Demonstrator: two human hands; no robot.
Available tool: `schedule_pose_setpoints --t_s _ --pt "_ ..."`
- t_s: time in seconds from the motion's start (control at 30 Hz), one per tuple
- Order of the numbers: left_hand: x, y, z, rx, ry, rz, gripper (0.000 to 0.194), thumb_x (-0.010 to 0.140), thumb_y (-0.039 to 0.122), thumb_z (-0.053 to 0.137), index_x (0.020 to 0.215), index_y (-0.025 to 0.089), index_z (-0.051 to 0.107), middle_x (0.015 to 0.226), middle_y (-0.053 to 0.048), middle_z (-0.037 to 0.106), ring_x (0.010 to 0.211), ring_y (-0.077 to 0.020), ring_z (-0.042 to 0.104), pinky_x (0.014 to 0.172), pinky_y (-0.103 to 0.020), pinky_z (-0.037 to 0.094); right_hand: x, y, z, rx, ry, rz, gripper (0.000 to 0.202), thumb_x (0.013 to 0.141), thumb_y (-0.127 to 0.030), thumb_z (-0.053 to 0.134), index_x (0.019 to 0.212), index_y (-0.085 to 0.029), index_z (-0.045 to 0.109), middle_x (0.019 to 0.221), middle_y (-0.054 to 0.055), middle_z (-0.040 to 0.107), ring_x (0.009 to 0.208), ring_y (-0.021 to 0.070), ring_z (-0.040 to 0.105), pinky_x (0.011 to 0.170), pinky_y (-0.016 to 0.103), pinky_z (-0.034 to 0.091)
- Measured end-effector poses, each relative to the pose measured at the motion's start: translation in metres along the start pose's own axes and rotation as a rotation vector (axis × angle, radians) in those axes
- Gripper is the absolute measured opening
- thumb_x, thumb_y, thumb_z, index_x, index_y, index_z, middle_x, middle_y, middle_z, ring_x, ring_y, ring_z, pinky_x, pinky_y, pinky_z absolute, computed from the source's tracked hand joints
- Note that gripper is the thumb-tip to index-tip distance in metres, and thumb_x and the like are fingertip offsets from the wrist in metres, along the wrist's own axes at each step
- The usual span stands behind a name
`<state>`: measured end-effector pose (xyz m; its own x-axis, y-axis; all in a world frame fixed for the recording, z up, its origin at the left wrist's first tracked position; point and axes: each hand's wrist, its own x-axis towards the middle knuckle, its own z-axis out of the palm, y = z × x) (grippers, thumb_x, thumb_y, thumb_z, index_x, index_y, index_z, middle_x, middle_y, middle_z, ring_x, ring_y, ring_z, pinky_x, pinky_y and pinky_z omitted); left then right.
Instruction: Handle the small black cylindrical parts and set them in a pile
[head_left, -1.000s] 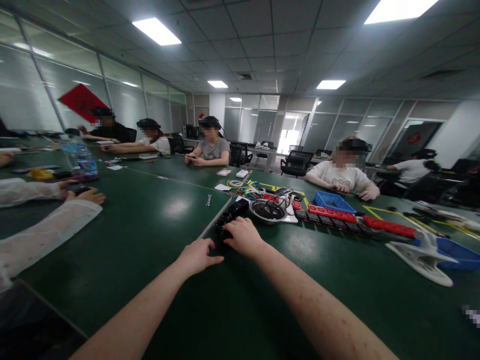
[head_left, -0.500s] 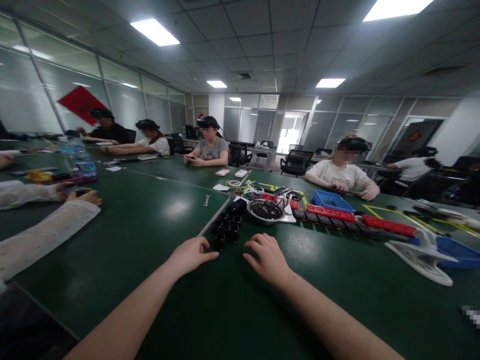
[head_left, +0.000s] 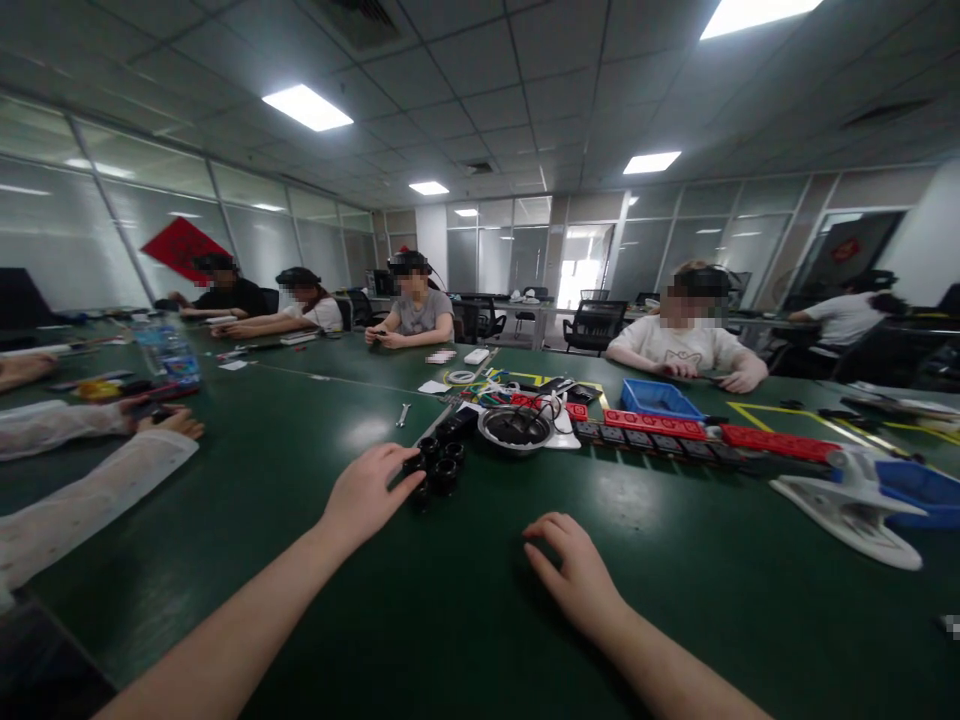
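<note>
Left hand (head_left: 367, 492) was at the near-left side of a cluster of glossy black, short cylindrical parts with ring-like tops (head_left: 445, 473). Thumb and fingers were apart, tips right up against the leftmost parts; couldn't tell if it had a grip on one. Right hand (head_left: 577, 570) was open, fingers loosely curled, nothing in it, low over bare dark green tabletop (head_left: 465, 630), well apart from the cluster and to its right.

Cluster sat on the tabletop ahead of the left hand, parts bunched close together. A black boxy item (head_left: 454, 425) was just behind it. A round silver metal bowl with a dark inside (head_left: 495, 443) was to its right, cables by the rim. Small silver open-ended wrench (head_left: 403, 414) lay beyond the left hand.

Further right: red plastic strips (head_left: 654, 424) in a row with dark modules along the near edge, an open blue plastic tray (head_left: 660, 412) behind them, and a white moulded stand with a wide base (head_left: 855, 480) in front of a second blue bin (head_left: 922, 490).

Co-worker at left, translucent white sleeve (head_left: 120, 495), had both hands on a small dark object (head_left: 159, 415). Clear plastic bottles (head_left: 176, 362) stood beyond those hands.
</note>
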<state>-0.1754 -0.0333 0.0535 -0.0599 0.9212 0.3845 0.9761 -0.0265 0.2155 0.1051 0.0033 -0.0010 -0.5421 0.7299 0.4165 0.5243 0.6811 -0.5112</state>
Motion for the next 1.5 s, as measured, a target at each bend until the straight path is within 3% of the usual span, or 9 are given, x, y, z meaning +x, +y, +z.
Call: schedule_pose_setpoints --t_s 0.2,0.37,0.63,0.9,1.07,1.17,1.3,1.4,1.5 --pt "0.064 0.034 0.009 0.176 -0.199 0.078 0.038 0.085 0.049 0.041 0.112 0.025 0.053 0.113 -0.004 0.053 0.103 -0.0232 0.050 0.085 -0.031 0.039 -0.003 -0.001 -0.003 -0.026 0.053 0.049 0.043 0.091 -0.028 0.027 0.064 -0.019 0.058 0.064 0.002 0.060 0.072 0.0180 0.056 0.076 0.035 0.041" --pt "0.117 0.041 0.037 0.276 -0.420 0.041 0.029 0.083 0.040 0.054 0.101 0.018 0.057 0.104 -0.008 0.057 0.094 -0.0230 0.054 0.080 -0.036 0.044 -0.008 -0.003 -0.008 0.002 0.066 0.088 0.031 0.091 -0.026 0.028 0.110 -0.018 0.051 0.077 0.004 0.065 0.069 0.0166 0.060 0.062 0.027 0.044" --pt "0.136 0.038 0.050 0.336 -0.564 0.115 0.023 0.083 0.036 0.056 0.096 0.017 0.058 0.100 -0.006 0.058 0.092 -0.0205 0.055 0.080 -0.036 0.044 -0.005 -0.005 -0.017 -0.021 0.092 -0.035 0.025 0.088 -0.026 0.038 0.108 -0.018 0.050 0.080 0.003 0.063 0.074 0.0164 0.059 0.067 0.026 0.046" --pt "0.105 0.086 0.055 0.190 -0.514 0.371 0.028 0.075 0.044 0.055 0.088 0.021 0.065 0.086 -0.006 0.065 0.085 -0.0242 0.059 0.073 -0.028 0.041 -0.001 0.003 -0.023 -0.148 0.148 -0.067 0.024 0.085 -0.026 0.043 0.104 -0.016 0.054 0.089 0.007 0.061 0.085 0.0205 0.053 0.076 0.032 0.042" --pt "0.041 0.148 0.053 0.002 -0.511 0.593 0.037 0.073 0.046 0.056 0.102 0.023 0.059 0.098 -0.005 0.059 0.091 -0.0226 0.055 0.077 -0.027 0.041 0.003 0.039 -0.043 -0.230 0.243 0.039 0.031 0.087 -0.028 0.036 0.071 -0.019 0.061 0.094 0.006 0.063 0.101 0.0249 0.047 0.096 0.046 0.024" --pt "-0.002 0.175 0.056 -0.157 -0.488 0.657 0.036 0.074 0.041 0.057 0.104 0.022 0.055 0.098 -0.005 0.055 0.087 -0.0211 0.054 0.073 -0.027 0.043 0.001 0.068 -0.054 -0.246 0.269 0.139 0.042 0.088 -0.027 0.029 0.059 -0.020 0.059 0.066 0.004 0.063 0.084 0.0216 0.058 0.100 0.048 0.021" --pt "-0.033 0.183 0.072 -0.387 -0.390 0.574 0.033 0.075 0.038 0.058 0.102 0.021 0.050 0.097 -0.003 0.051 0.088 -0.0192 0.050 0.075 -0.028 0.043 -0.018 0.093 -0.063 -0.213 0.306 0.279 0.040 0.086 -0.029 0.025 0.109 -0.014 0.054 0.055 0.001 0.062 0.055 0.0197 0.062 0.073 0.041 0.048" --pt "-0.036 0.180 0.085 -0.494 -0.305 0.558 0.034 0.071 0.035 0.063 0.100 0.021 0.050 0.099 -0.003 0.049 0.090 -0.0191 0.047 0.079 -0.029 0.042 -0.041 0.098 -0.067 0.011 0.330 0.342 0.057 0.082 -0.036 0.035 0.134 -0.017 0.020 0.108 0.011 0.060 0.072 0.0196 0.065 0.066 0.035 0.052" --pt "-0.034 0.177 0.093 -0.586 -0.298 0.553 0.042 0.068 0.032 0.067 0.105 0.022 0.050 0.102 -0.003 0.048 0.094 -0.0199 0.046 0.083 -0.031 0.040 -0.055 0.093 -0.073 0.097 0.196 0.366 0.060 0.076 -0.038 0.045 0.130 -0.018 0.029 0.118 0.012 0.053 0.099 0.0239 0.056 0.084 0.038 0.046"
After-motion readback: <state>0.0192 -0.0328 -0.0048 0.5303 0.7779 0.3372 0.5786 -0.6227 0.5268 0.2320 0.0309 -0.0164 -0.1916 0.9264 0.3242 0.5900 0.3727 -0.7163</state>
